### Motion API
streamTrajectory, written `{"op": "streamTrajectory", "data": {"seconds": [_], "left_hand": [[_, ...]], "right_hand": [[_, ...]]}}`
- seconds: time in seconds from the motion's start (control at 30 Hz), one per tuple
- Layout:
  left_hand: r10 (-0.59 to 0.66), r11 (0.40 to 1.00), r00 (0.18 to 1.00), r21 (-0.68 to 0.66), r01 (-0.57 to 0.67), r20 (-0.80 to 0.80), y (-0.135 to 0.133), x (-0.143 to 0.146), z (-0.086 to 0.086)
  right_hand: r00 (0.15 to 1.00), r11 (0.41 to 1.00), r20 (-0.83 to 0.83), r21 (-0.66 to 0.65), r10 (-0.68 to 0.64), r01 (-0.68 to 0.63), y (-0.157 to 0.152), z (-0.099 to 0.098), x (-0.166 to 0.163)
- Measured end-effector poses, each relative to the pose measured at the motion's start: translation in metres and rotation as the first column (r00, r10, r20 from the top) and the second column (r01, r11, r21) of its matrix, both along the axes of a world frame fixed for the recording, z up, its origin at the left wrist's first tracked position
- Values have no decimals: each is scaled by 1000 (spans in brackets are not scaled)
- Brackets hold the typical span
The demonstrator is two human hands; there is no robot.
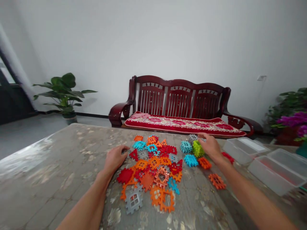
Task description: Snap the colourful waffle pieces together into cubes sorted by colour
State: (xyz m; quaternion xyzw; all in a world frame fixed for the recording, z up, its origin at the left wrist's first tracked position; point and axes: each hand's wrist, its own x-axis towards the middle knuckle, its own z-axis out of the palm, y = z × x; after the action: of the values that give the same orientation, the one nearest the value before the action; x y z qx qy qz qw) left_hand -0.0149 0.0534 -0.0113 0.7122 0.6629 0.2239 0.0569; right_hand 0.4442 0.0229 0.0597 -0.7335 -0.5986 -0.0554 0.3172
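Flat plastic interlocking building tiles lie in a loose pile on the cloth-covered table, among them an orange tile (153, 162), a red tile (125, 175) and a grey window tile (133, 200). My left hand (116, 157) rests at the pile's left edge, fingers curled together by some grey; what they pinch is unclear. On the right, my right hand (209, 145) is closed, with a bit of a grey tile (203, 140) showing between thumb and fingers. It is beside a green stack of tiles (198, 149) and a grey stack (192, 139). A blue stack (186, 146) stands just left of these.
Blue tiles (191, 160) and orange tiles (217, 181) lie near my right forearm. Clear plastic boxes (275, 174) stand at the table's right side. Beyond the table is a wooden bench (179, 99) with a red cover; a potted plant (66, 92) stands at left.
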Motion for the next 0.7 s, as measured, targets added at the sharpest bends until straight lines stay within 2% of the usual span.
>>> {"op": "streamTrajectory", "data": {"seconds": [0.1,0.2,0.33,0.47,0.57,0.7], "left_hand": [[-22,1000,998,4,22,51,0,0,-1],[-32,999,986,36,27,164,0,-1,-3],[-76,990,924,142,24,374,2,0,-7],[-92,977,831,210,-30,548,4,5,-7],[-39,972,765,201,-120,643,4,12,-2],[-46,972,697,193,-134,716,1,24,5]], "right_hand": [[966,968,-58,31,251,-249,-24,-16,-51],[901,908,-120,-4,416,-420,-51,-33,-101],[859,870,-179,-29,480,-492,-73,-48,-143],[853,866,-166,10,495,-500,-78,-60,-154],[846,861,-161,64,508,-505,-78,-69,-152],[846,862,-168,132,507,-490,-77,-77,-149]]}}
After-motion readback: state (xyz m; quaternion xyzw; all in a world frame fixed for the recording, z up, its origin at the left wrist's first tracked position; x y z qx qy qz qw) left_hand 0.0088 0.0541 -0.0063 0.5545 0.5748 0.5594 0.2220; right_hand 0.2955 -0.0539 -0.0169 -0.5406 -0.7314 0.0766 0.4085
